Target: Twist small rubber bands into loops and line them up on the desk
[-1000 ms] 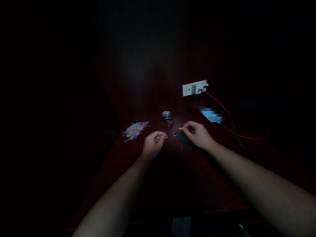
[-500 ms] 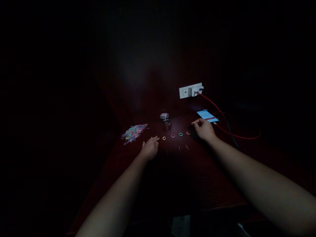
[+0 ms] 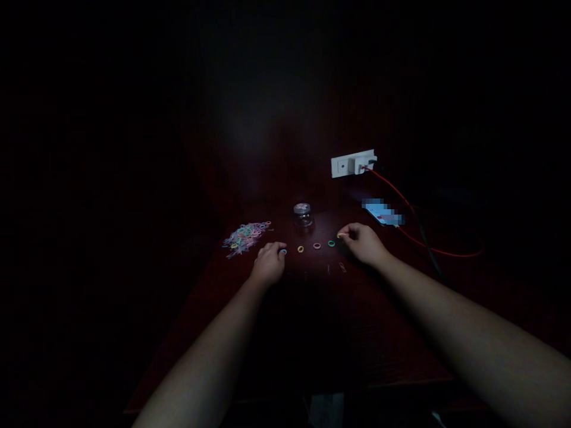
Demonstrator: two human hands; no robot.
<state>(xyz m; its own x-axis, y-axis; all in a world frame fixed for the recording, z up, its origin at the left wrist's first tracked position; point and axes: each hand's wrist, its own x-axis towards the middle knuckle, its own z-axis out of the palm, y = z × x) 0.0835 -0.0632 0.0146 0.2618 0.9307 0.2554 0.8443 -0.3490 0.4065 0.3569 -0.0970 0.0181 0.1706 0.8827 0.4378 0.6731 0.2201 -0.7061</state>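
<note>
My right hand (image 3: 363, 244) pinches a small yellow hair tie (image 3: 340, 235) between thumb and fingertips, just above the table at the right end of a row of hair ties. In that row lie a green hair tie (image 3: 331, 244), a pink one (image 3: 317, 245) and a yellow one (image 3: 300, 249). A light blue hair tie (image 3: 284, 252) is at the left end, partly covered by my left hand (image 3: 269, 263). That hand rests on the table with its fingers apart around the blue tie; a grip on it is not evident.
A heap of colourful hair ties (image 3: 247, 236) lies at left. Behind the row stands a lidded clear jar (image 3: 303, 215). A phone (image 3: 382, 212) with a red cable (image 3: 446, 253) lies right, below a wall socket (image 3: 341, 167). Thin loose bands (image 3: 342, 267) lie nearer me.
My right hand has brought the yellow hair tie left and down to the row, covering the pink tie there. The left fingers have shifted, and the blue tie now shows. The view has moved slightly.
</note>
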